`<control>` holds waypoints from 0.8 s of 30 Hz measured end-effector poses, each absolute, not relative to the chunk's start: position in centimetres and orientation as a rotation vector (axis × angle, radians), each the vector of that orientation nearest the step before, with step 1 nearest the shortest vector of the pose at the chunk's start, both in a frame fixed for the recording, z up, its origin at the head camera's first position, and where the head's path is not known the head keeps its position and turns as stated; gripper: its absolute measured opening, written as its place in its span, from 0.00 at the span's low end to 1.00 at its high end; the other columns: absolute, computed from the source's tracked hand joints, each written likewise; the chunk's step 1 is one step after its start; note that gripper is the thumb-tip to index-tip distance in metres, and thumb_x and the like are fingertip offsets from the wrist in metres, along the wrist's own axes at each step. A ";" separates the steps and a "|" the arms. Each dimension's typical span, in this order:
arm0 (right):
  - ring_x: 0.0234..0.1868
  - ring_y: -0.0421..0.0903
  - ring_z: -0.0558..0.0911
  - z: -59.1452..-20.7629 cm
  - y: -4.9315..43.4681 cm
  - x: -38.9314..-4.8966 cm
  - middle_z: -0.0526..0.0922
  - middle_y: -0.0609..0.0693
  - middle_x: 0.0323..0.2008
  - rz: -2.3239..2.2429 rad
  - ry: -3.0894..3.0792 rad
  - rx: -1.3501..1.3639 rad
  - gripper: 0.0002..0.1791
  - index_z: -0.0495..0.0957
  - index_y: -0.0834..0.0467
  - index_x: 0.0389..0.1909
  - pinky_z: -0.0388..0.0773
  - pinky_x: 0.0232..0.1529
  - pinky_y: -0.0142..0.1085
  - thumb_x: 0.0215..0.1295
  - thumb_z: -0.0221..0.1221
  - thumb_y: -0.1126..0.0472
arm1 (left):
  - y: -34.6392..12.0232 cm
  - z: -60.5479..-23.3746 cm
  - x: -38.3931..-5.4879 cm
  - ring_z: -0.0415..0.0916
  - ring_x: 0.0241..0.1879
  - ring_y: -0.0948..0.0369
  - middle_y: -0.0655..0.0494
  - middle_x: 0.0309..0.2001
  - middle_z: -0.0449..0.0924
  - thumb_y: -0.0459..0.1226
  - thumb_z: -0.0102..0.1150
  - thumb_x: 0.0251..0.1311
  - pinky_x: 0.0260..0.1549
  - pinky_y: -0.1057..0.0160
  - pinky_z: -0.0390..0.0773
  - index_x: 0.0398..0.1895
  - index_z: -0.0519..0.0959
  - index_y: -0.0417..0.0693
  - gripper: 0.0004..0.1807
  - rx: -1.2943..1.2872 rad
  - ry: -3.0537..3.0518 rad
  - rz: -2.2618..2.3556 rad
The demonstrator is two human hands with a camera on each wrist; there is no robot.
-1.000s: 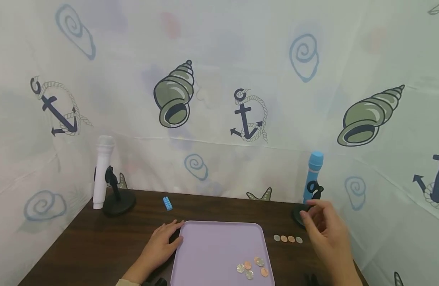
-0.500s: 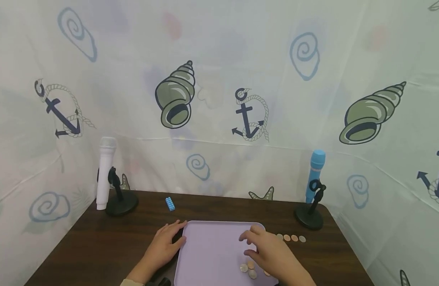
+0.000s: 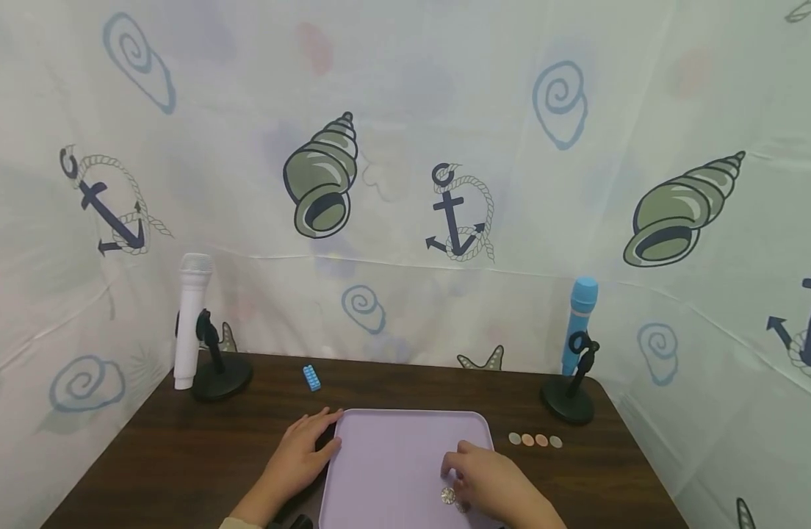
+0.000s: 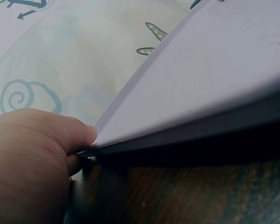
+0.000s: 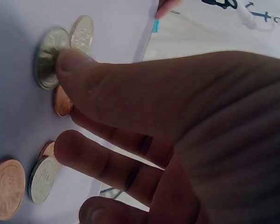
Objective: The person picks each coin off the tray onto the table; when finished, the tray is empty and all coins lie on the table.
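A lilac tray (image 3: 386,455) lies on the dark wooden table. My left hand (image 3: 300,455) rests at its left edge with fingers extended, the thumb tip touching the rim in the left wrist view. Low over the tray's right part is my right hand (image 3: 491,477), hiding most of the coins there. In the right wrist view its thumb tip overlaps a silver coin (image 5: 46,51), next to another silver coin (image 5: 82,32). A copper coin (image 5: 62,103) shows by a fingertip. Lower down lie a large copper coin (image 5: 8,189) and a silver coin (image 5: 43,179) overlapping another copper one.
Several coins (image 3: 527,440) form a row right of the tray. Behind stand a white microphone (image 3: 191,323) on a black stand (image 3: 223,376) and a blue microphone (image 3: 577,323) on another stand (image 3: 567,404). A blue toy brick (image 3: 311,378) lies behind the tray, before a printed cloth.
My right hand has moved left from beside the blue microphone's stand to the tray, then down among the coins. My left hand has stayed at the tray's edge.
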State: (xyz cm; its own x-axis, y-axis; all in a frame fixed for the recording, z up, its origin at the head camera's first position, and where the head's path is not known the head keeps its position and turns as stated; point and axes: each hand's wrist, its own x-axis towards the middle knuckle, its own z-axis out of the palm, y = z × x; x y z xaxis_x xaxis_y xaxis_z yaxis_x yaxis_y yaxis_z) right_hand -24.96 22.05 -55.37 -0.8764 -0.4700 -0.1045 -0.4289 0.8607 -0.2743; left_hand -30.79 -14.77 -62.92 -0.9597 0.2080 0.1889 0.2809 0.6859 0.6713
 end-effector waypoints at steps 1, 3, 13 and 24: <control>0.27 0.32 0.73 -55.4 22.1 -25.0 0.79 0.38 0.34 -0.366 2.868 -0.712 0.09 0.87 0.41 0.43 0.77 0.30 0.29 0.66 0.74 0.58 | -14.8 -62.9 -30.8 0.65 0.83 0.44 0.51 0.76 0.78 0.46 0.67 0.75 0.83 0.28 0.50 0.76 0.78 0.54 0.29 -0.403 -2.795 -1.137; 0.28 0.32 0.73 -55.5 22.2 -25.0 0.80 0.37 0.34 -0.365 2.872 -0.728 0.08 0.87 0.42 0.41 0.78 0.31 0.30 0.66 0.74 0.58 | -14.7 -62.9 -30.9 0.65 0.83 0.44 0.51 0.76 0.78 0.46 0.67 0.75 0.83 0.29 0.50 0.76 0.78 0.54 0.29 -0.399 -2.796 -1.132; 0.29 0.32 0.72 -55.5 22.4 -25.1 0.78 0.36 0.31 -0.440 2.850 -0.704 0.13 0.84 0.44 0.35 0.78 0.35 0.32 0.59 0.79 0.61 | -14.8 -62.9 -31.0 0.66 0.82 0.45 0.52 0.76 0.79 0.47 0.66 0.76 0.83 0.29 0.51 0.76 0.78 0.54 0.28 -0.408 -2.785 -1.135; 0.30 0.31 0.75 -55.6 22.9 -25.2 0.79 0.35 0.32 -0.550 2.740 -0.662 0.16 0.85 0.39 0.40 0.78 0.35 0.31 0.56 0.81 0.54 | -14.8 -63.2 -31.0 0.67 0.82 0.44 0.51 0.75 0.79 0.47 0.66 0.76 0.83 0.29 0.53 0.76 0.79 0.54 0.28 -0.404 -2.786 -1.119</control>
State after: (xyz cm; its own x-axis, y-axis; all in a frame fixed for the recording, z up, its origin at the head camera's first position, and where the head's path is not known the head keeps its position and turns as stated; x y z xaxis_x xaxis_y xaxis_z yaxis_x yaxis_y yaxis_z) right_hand -25.20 22.85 -55.63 -0.8594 -0.4832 -0.1673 -0.3811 0.8234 -0.4205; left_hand -30.97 -14.77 -63.19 -0.9582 0.2033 0.2011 0.2859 0.6923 0.6625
